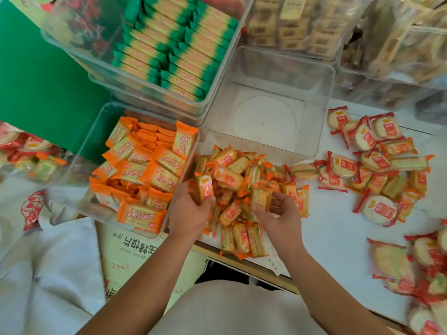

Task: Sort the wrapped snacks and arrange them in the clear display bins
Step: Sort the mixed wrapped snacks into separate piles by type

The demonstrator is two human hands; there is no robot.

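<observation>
Curling round a small orange-wrapped sandwich cracker (205,189), the left hand (188,211) holds it upright at the near-left edge of the heap, thumb and fingers closed on its sides. Just to the right, the right hand (283,221) lies palm turned up with its fingers bent, pinching a second cracker packet (262,198) at the fingertips. Both hands sit in a loose pile of small packets (238,180) of the same kind, heaped on the white worktop (338,238) near its front edge.

Just beside the pile on the left, a near-left clear bin (96,141) is filled with larger orange-wrapped square crackers (164,175), some standing on edge and others lying flat on top. Directly behind the pile stands an empty clear bin (278,66). To the right, round rice crackers in red wrappers (377,209) lie scattered over the worktop, mixed with more small packets.

Farther back, a rear clear bin (96,61) holds green-wrapped crackers (174,52) in neat rows. Beyond the empty bin, more bins carry tan packs (290,27), too blurred to read.
</observation>
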